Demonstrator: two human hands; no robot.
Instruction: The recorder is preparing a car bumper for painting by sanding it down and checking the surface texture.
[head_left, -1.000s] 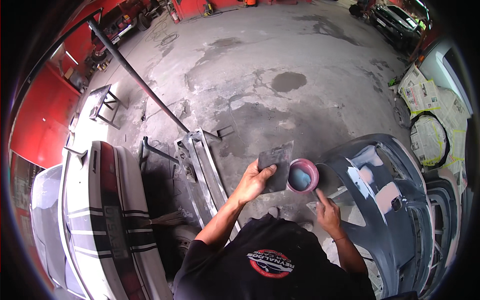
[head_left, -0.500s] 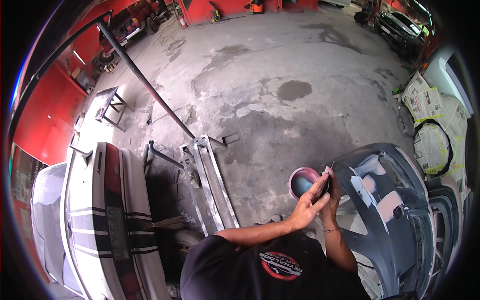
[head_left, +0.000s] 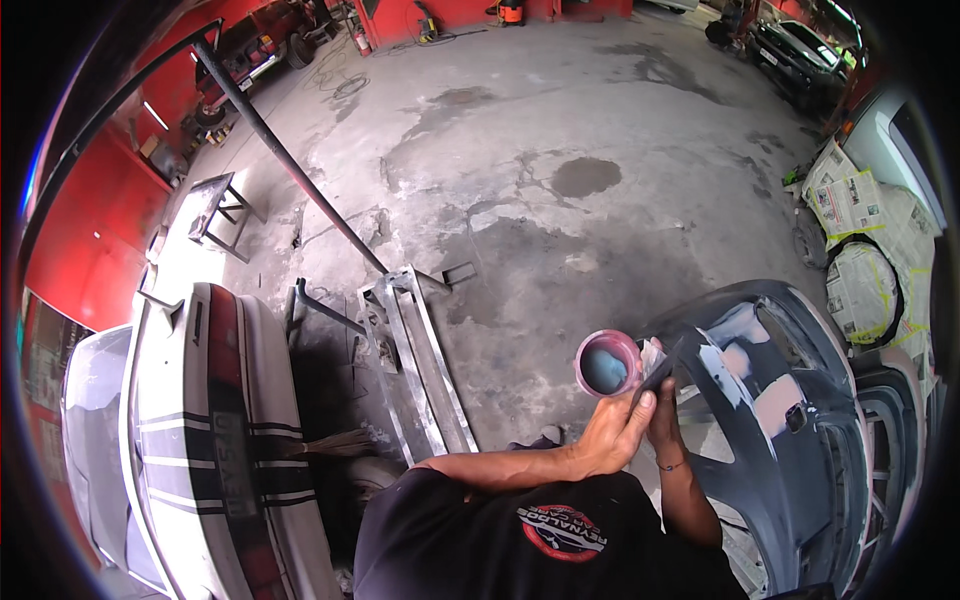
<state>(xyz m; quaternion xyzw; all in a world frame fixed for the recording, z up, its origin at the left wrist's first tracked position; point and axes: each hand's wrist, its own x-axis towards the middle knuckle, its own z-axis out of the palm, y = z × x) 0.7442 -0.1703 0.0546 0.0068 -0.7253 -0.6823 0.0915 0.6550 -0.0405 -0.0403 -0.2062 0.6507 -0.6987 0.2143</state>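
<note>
My left hand (head_left: 617,432) grips a dark, flat sheet of sandpaper (head_left: 655,374), its thumb laid along the near face. On the other side my right hand (head_left: 664,418) holds the same sheet, with most of its fingers hidden. A small whitish piece (head_left: 651,352) shows at the far end of the hands; what it is I cannot make out. Just beyond and left of my fingers stands a pink tub (head_left: 581,372) with cloudy bluish liquid inside. Close on the right is a dark grey car bumper (head_left: 735,432) with white and pinkish filler patches.
A white car with black stripes (head_left: 180,490) stands at the left. Beside it a metal frame (head_left: 405,350) lies on the concrete floor (head_left: 500,120), with a slanting pole (head_left: 290,165). Newspaper masking (head_left: 860,205) covers part of a vehicle at the right. Another bumper (head_left: 900,400) sits behind the first.
My hands were pressed together with fingers stretched out; now the left hand has drawn back slightly and the dark sheet shows between them. The tub and bumper stay put.
</note>
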